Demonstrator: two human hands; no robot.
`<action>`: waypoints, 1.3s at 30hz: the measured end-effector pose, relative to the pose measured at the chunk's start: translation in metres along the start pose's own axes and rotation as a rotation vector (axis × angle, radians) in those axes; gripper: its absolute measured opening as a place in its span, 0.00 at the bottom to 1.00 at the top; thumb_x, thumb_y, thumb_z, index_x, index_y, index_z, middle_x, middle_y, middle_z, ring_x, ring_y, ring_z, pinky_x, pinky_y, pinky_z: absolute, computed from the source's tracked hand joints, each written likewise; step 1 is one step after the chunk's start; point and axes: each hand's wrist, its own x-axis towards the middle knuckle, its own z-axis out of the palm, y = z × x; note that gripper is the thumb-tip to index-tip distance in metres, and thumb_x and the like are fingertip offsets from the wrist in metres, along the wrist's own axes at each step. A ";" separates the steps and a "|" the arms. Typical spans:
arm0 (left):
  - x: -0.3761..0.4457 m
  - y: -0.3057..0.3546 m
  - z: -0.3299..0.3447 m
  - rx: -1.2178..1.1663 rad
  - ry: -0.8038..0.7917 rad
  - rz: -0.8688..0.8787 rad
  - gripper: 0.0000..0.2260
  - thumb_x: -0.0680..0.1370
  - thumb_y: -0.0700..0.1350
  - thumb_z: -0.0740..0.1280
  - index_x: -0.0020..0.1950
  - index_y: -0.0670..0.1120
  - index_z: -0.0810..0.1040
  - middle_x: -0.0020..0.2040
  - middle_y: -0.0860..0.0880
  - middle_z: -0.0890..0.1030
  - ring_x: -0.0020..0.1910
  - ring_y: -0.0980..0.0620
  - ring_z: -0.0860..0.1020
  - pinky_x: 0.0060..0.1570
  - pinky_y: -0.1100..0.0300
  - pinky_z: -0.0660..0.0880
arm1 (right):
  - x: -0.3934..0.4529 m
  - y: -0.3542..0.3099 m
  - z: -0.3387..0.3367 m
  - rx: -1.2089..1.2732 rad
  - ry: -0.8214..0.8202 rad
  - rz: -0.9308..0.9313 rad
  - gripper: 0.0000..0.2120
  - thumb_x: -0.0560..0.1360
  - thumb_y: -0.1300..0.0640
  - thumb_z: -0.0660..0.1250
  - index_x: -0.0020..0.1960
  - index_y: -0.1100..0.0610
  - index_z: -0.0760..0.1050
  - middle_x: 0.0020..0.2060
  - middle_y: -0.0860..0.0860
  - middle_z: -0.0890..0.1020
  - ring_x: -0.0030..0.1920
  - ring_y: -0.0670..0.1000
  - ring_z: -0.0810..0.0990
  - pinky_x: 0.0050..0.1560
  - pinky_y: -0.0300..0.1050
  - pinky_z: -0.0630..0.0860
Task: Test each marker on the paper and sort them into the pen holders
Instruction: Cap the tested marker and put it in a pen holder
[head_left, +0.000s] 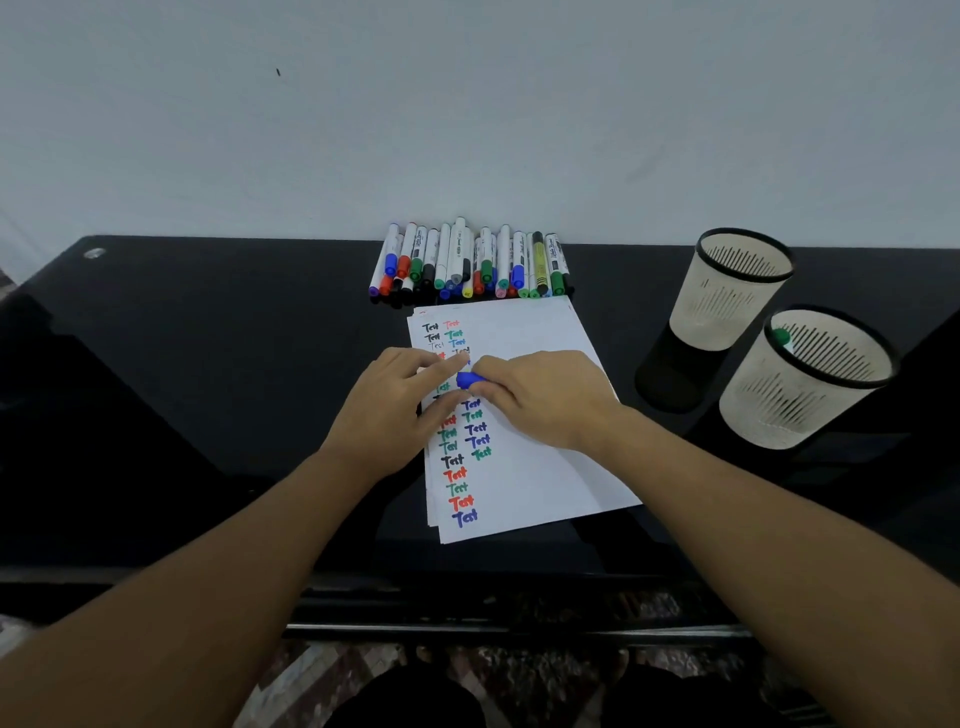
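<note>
Both my hands are meeting over the paper (519, 415) mid-desk. My right hand (545, 397) is curling its fingers around a blue marker (467, 380); only the blue end is showing, the barrel is hidden in my fist. My left hand (400, 400) is pinching at that blue end; whether it's a cap, I can't tell. The hands are covering some test scribbles. Marker pile (467, 262) at 12 o'clock. Two pen holders (737, 291) (810, 379) at 2–3 o'clock; the nearer one is showing a green tip (781, 336), the rest hidden.
</note>
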 end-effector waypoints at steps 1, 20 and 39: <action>0.000 0.000 0.000 0.005 0.000 0.013 0.20 0.81 0.54 0.66 0.71 0.49 0.77 0.58 0.48 0.81 0.57 0.50 0.75 0.54 0.53 0.75 | 0.001 -0.001 -0.001 -0.002 0.001 0.001 0.19 0.86 0.37 0.45 0.63 0.45 0.70 0.40 0.45 0.79 0.39 0.50 0.77 0.35 0.47 0.71; 0.001 0.001 -0.004 -0.023 -0.082 -0.020 0.11 0.81 0.49 0.68 0.61 0.47 0.81 0.59 0.50 0.80 0.59 0.51 0.74 0.57 0.52 0.75 | -0.004 -0.006 -0.003 0.192 -0.038 0.033 0.17 0.85 0.39 0.54 0.67 0.47 0.69 0.48 0.47 0.80 0.46 0.51 0.79 0.41 0.49 0.75; -0.015 0.016 -0.028 0.064 -0.331 -0.186 0.12 0.79 0.61 0.63 0.50 0.53 0.72 0.51 0.54 0.70 0.50 0.54 0.68 0.52 0.54 0.74 | -0.069 -0.034 0.004 1.188 0.201 0.439 0.22 0.82 0.68 0.60 0.59 0.40 0.75 0.56 0.44 0.80 0.56 0.47 0.81 0.58 0.44 0.78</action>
